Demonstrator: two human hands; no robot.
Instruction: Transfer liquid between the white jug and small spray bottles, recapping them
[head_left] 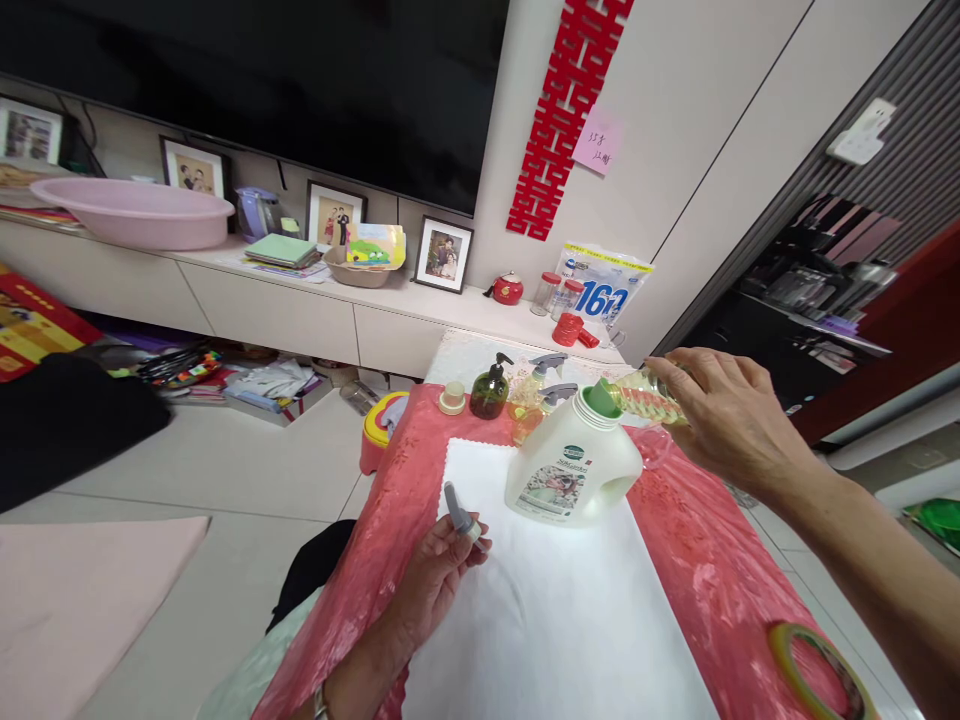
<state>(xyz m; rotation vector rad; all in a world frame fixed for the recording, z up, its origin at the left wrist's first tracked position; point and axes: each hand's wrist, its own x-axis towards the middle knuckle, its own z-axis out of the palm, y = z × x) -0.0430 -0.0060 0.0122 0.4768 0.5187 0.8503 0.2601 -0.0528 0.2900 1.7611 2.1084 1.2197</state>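
Note:
My left hand [437, 572] pinches a grey spray nozzle [459, 515] over the white cloth [517, 610]. In my right hand [724, 410] is a clear patterned bottle [646, 397], tipped almost level with its mouth at the green spout [602, 398] of a large pale detergent jug [574, 475]. The jug stands upright on the cloth. Whether liquid is flowing cannot be made out. Behind the jug are a dark green pump bottle [489, 394], a pale cap [452, 398] and spray bottles with grey heads [550, 364], partly hidden by the jug.
A red plastic cover [697, 540] lies under the cloth. At the lower right sits a roll of tape [780, 640]. A yellow and red stool [381, 425] stands left of the table. The low cabinet [405, 310] behind holds jars [546, 294], framed photos and a pink basin [142, 215].

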